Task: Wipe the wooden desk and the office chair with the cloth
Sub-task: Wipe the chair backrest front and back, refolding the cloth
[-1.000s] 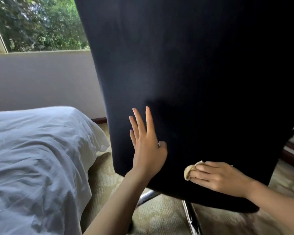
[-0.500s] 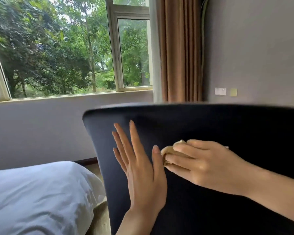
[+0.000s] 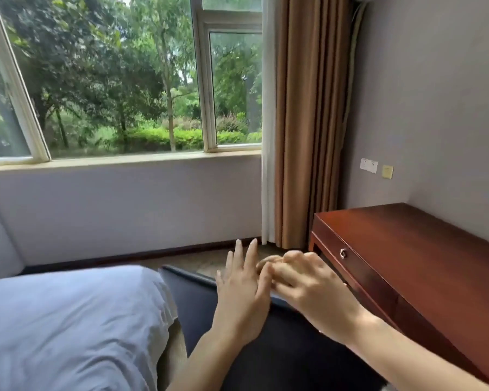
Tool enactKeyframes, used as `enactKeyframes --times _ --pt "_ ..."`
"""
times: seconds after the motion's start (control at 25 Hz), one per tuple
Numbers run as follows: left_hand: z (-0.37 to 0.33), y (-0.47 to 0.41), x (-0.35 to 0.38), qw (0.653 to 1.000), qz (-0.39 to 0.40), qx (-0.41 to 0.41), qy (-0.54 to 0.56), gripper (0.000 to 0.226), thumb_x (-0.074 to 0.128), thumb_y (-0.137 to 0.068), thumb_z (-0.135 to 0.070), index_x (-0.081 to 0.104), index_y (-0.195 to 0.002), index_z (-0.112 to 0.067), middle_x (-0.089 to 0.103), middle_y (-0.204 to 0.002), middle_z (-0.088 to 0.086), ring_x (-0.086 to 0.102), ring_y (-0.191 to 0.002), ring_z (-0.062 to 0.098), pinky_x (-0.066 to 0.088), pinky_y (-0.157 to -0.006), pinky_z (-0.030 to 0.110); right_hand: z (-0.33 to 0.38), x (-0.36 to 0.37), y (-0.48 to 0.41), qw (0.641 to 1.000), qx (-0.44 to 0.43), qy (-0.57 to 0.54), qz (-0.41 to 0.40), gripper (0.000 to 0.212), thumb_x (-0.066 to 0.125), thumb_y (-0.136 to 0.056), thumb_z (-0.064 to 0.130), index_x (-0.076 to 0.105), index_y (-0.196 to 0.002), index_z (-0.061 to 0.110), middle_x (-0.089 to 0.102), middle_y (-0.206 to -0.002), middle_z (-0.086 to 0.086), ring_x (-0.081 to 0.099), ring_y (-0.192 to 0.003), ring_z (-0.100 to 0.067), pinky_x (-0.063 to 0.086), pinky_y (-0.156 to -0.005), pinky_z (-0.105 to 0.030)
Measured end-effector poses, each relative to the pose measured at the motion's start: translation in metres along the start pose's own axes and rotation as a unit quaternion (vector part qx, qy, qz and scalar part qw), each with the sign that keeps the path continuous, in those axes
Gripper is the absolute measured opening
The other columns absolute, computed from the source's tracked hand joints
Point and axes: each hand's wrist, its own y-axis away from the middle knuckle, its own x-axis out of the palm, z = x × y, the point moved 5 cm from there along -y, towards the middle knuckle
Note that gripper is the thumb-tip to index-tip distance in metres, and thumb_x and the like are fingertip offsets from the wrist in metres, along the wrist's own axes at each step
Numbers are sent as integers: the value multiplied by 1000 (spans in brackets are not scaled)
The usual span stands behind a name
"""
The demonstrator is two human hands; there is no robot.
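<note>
Right hand [image 3: 311, 289] was clenched around the cloth [image 3: 266, 262], wad poking out past its fingers, at the office chair back [image 3: 266, 356] top edge. Left hand [image 3: 242, 303] lay flat alongside, fingers straight.

Left hand [image 3: 242, 300] lies flat, fingers straight; right hand [image 3: 308, 289] curls beside it.

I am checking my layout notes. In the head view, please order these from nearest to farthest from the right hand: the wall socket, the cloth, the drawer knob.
1. Cloth: held in the right hand itself.
2. Drawer knob: on the desk front, to the hand's right.
3. Wall socket: high up, above the desk's far end.
</note>
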Motion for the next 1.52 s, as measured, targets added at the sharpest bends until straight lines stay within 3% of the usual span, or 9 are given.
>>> enactKeyframes --times 0.08,0.2,0.32,0.44,0.6,0.84,1.04,1.32,1.52 --pt "-9 12 7 996 65 -50 -20 55 20 -98 -52 8 -149 -38 1 -159 -6 -3 -146 14 0 -116 45 -15 -17 10 993 83 -58 56 58 88 -49 10 71 -103 23 67 -109 8 64 -95 -21 54 -76 -33" --pt "-21 36 21 986 144 -72 -33 56 23 -99 -51 12 -150 -31 19 -157 -4 10 -145 18 2 -114 50 -33 -32 49 956 222 -186 49 50 76 -69 -6 70 -110 20 65 -113 7 60 -99 -21 53 -82 -36" --pt "-23 57 40 968 198 -61 -142 59 30 -98 -47 7 -151 -31 8 -159 0 -7 -146 27 -2 -114 52 -50 -26 101 826 419 -376 28 45 49 -88 -7 60 -117 25 54 -119 6 54 -104 -15 43 -83 -20" --pt "-22 68 46 955 184 -43 -227 65 35 -96 -47 2 -150 -35 -4 -160 -3 -13 -145 25 -7 -112 57 -46 -12 146 734 524 -425 78 55 42 -87 -1 48 -129 34 44 -135 2 52 -103 -18 45 -86 -33" --pt "-13 72 47 944 140 15 -298 70 35 -94 -53 -4 -149 -36 -2 -159 -4 -13 -145 25 -12 -110 57 -10 8 163 739 505 -371 249 65 44 -89 14 26 -145 41 21 -153 10 38 -128 -16 34 -95 -29" --pt "16 75 47 959 75 99 -253 68 30 -94 -57 -4 -149 -36 0 -159 -5 -11 -145 26 -4 -117 48 0 3 137 814 516 -138 229 41 58 -90 36 48 -130 33 59 -124 6 61 -103 -26 43 -74 -31" --pt "59 62 22 968 70 153 -187 70 34 -92 -59 4 -150 -35 4 -158 -7 -17 -144 22 -6 -116 38 31 1 86 840 485 -33 241 31 49 -95 42 52 -123 30 69 -102 5 67 -89 -19 41 -63 -24" --pt "119 24 -22 977 91 178 -67 64 39 -92 -55 27 -147 -25 12 -158 -1 -14 -145 18 6 -118 40 95 29 27 792 545 -98 257 55 53 -92 43 32 -142 33 47 -138 8 59 -111 -18 48 -86 -29" --pt "126 6 -24 989 34 -1 144 67 48 -96 -31 12 -151 -19 -22 -156 -3 -16 -145 16 1 -118 37 122 55 24 706 594 -361 134 53 64 -87 35 42 -132 49 40 -139 26 37 -125 11 28 -104 -6"
